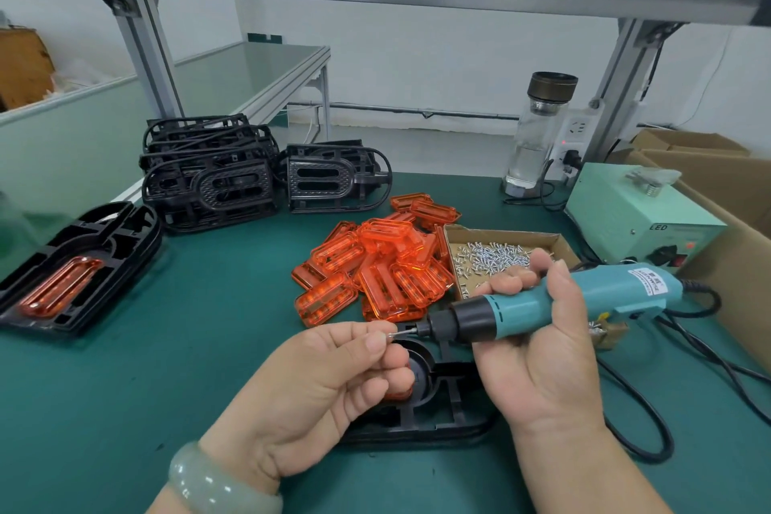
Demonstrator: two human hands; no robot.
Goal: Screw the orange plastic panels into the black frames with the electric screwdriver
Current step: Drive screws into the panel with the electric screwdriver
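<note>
Nearest me: left hand [329,380], pale green bangle [217,484] on the wrist, thumb and forefinger pinching one small screw [392,335]. Right hand [538,351] is wrapped round the teal electric screwdriver [542,305]. Barrel is near level, and the bit [411,331] points left with its tip right at the screw. I read this as loading the screw onto the bit, not driving yet.

Work piece: black frame [450,409] lies flat on the green mat [167,346], directly under both hands and mostly hidden by them. A sliver of orange panel [398,393] shows in it below the left fingers. Can't tell how many screws are already in, or where the open hole is.

Next move, my call: seat the screw on the bit, tip the driver nose-down, find the hole, press straight, then trigger. The left hand should steady the frame once it's free. Risk is the screw dropping off on the swing, or going in crooked and stripping the plastic.

Further out: loose pile of orange panels [375,267] just beyond the hands, with the cardboard box of screws [500,255] hard against its right side. Far left, a frame with panel fitted [75,267] looks done. Behind it, stacks of bare black frames [212,175]. Back right: pale green power supply [634,213] and a glass bottle [538,134]. The black cable [651,442] loops off to the right.
</note>
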